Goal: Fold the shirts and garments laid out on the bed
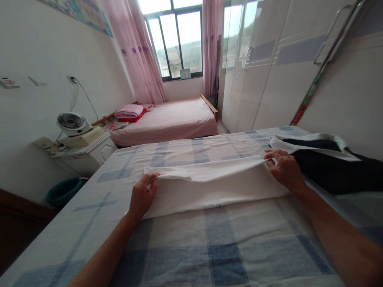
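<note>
Bedroom: daylit window (pixel 176 40) with pink curtains (pixel 140 52), pink bed (pixel 170 119), white wardrobe (pixel 269 67), nightstand (pixel 86 153) bearing fan (pixel 71 122).

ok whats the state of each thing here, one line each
white cloth: folded, top layer lifted at both ends
left hand: pinching the cloth's left edge
right hand: pinching the cloth's right edge
dark garment: lying loose on the checked sheet
curtains: drawn open
fan: plugged in, running unclear

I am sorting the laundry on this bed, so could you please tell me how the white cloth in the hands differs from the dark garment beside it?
The white cloth is plain white; the dark garment is black with white trim. The cloth is pinched by both hands; the garment lies untouched. Both rest on the checked bedsheet.
</note>
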A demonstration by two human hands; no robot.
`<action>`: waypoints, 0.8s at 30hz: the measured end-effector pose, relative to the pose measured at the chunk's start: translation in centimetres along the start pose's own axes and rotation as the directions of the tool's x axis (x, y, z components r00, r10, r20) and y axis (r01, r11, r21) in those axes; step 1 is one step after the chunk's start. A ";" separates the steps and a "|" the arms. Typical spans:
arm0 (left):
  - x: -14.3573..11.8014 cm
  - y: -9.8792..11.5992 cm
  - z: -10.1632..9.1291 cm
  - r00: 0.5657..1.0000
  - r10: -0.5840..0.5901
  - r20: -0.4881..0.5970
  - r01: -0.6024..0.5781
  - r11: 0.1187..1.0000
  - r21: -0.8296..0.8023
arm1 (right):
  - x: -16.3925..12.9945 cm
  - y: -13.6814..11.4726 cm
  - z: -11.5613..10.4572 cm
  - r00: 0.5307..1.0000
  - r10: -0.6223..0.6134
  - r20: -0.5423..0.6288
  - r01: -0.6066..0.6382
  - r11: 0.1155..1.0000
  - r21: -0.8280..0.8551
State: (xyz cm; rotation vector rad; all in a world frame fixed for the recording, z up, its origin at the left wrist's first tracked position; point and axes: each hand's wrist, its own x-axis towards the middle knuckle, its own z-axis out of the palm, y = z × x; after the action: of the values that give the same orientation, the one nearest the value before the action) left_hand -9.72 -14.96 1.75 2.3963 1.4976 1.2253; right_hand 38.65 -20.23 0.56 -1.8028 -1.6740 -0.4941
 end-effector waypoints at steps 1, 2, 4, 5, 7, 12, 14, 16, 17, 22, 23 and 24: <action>-0.1 0.0 -0.1 1.000 0.019 -0.001 -0.019 1.000 0.005 | 0.0 0.1 -0.1 1.000 -0.004 -0.010 0.004 1.000 -0.001; -0.2 0.1 -0.2 0.999 0.040 -0.004 -0.040 0.999 0.012 | 0.1 0.2 -0.3 1.000 -0.009 -0.018 0.008 1.000 -0.002; -0.4 0.1 -0.4 0.996 0.085 -0.010 -0.085 0.996 0.037 | 0.1 0.5 -0.5 1.000 -0.023 -0.021 0.023 1.000 -0.004; -0.5 0.1 -0.4 0.994 0.105 -0.009 -0.104 0.993 0.052 | 0.1 0.6 -0.6 0.999 -0.030 -0.009 0.030 1.000 -0.003; -0.6 0.0 -0.5 0.991 0.137 0.001 -0.136 0.987 0.083 | 0.1 0.9 -0.7 0.998 -0.044 0.044 0.044 0.999 0.012; -0.9 -0.2 -0.7 0.987 0.159 0.040 -0.163 0.975 0.149 | -0.1 1.9 -0.9 0.979 -0.030 0.201 0.017 0.998 0.068; -0.9 -0.2 -1.0 0.978 0.183 0.102 -0.199 0.963 0.180 | -0.1 2.3 -1.1 0.957 -0.012 0.289 -0.010 0.997 0.073; -0.6 0.0 -1.5 0.969 0.182 0.169 -0.218 0.949 0.227 | -0.1 2.6 -1.2 0.939 0.026 0.343 -0.052 0.996 0.069; -0.4 0.1 -1.7 0.971 0.156 0.180 -0.200 0.946 0.256 | 0.0 2.6 -1.3 0.939 0.054 0.338 -0.079 0.995 0.061; 1.4 -0.5 -1.8 0.995 -0.070 0.067 0.041 0.931 0.364 | 0.3 1.0 -0.9 0.978 0.060 0.198 -0.072 0.996 0.054; 1.8 -1.0 -1.6 0.990 -0.126 0.066 0.091 0.918 0.385 | 0.3 0.5 -0.6 0.980 0.027 0.195 -0.040 0.997 0.066; 2.1 -1.5 -1.4 0.978 -0.196 0.071 0.150 0.900 0.409 | 0.2 0.1 -0.2 0.979 -0.006 0.203 -0.009 0.997 0.077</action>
State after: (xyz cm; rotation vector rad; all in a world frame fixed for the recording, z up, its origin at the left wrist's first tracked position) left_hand -11.32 -12.99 3.32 2.4359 2.0421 0.7933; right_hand 38.82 -20.21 0.78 -1.8486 -1.8013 -0.2463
